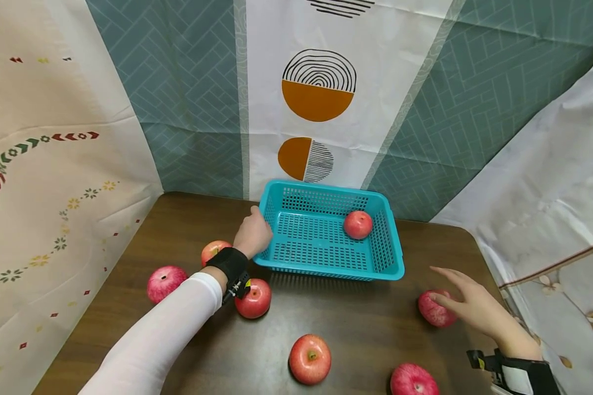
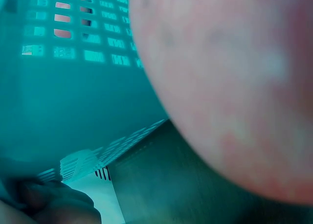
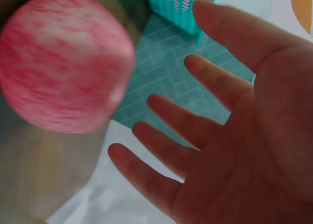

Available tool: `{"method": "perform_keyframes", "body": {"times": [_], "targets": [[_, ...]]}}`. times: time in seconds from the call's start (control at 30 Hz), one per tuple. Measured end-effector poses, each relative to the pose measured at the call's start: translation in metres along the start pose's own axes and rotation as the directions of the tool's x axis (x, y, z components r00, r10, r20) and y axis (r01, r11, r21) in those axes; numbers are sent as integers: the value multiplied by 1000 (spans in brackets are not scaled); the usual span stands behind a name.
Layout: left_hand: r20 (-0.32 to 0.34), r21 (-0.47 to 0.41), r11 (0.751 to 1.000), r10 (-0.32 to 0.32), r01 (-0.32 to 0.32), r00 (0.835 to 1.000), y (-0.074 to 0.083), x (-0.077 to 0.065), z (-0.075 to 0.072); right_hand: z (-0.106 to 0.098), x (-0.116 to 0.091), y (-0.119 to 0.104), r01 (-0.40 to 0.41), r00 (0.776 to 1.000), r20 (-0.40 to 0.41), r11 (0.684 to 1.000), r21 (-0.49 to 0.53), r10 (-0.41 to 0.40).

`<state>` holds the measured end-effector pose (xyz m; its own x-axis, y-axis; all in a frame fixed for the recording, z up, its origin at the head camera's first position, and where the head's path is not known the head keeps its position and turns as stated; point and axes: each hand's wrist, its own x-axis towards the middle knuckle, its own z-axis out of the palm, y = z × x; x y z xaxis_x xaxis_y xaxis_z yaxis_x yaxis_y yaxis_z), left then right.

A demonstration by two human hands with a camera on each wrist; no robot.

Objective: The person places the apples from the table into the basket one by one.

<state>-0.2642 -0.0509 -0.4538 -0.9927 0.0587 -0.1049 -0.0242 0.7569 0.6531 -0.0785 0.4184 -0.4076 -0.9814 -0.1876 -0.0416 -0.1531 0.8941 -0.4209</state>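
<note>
A turquoise plastic basket (image 1: 321,267) with slotted walls stands at the back of the brown table, one red apple (image 1: 358,225) inside it. My left hand (image 1: 253,233) grips the basket's left rim; in the left wrist view its curled fingers (image 2: 58,204) are at the rim, partly dark and blurred. Over at the right, my right hand (image 1: 479,307) hovers with spread fingers beside a pinkish-red apple (image 1: 436,309). The right wrist view has that apple (image 3: 66,62) apart from the fingertips, and nothing in the palm.
Under and around my left forearm lie a striped red apple (image 1: 166,283), a yellowish-red apple (image 1: 214,250) and a red apple (image 1: 253,299). Nearer are another red apple (image 1: 309,359) and a pink-red one (image 1: 413,380). Patterned cloth (image 1: 197,109) hangs behind the table.
</note>
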Motion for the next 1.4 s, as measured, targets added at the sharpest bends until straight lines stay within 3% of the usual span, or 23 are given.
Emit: {"method": "perform_keyframes", "body": {"times": [0.47, 1.17, 1.4], "targets": [[-2, 14, 1000, 15, -15, 1000, 0, 4, 3, 38, -13, 22, -63, 998, -8, 997, 33, 64], [4, -7, 1000, 0, 0, 1000, 1, 0, 2, 57, 2, 30, -210, 978, 5, 977, 39, 210], [-3, -10, 1000, -9, 9, 1000, 1, 1, 0, 62, 4, 31, -206, 978, -40, 978, 29, 207]]}}
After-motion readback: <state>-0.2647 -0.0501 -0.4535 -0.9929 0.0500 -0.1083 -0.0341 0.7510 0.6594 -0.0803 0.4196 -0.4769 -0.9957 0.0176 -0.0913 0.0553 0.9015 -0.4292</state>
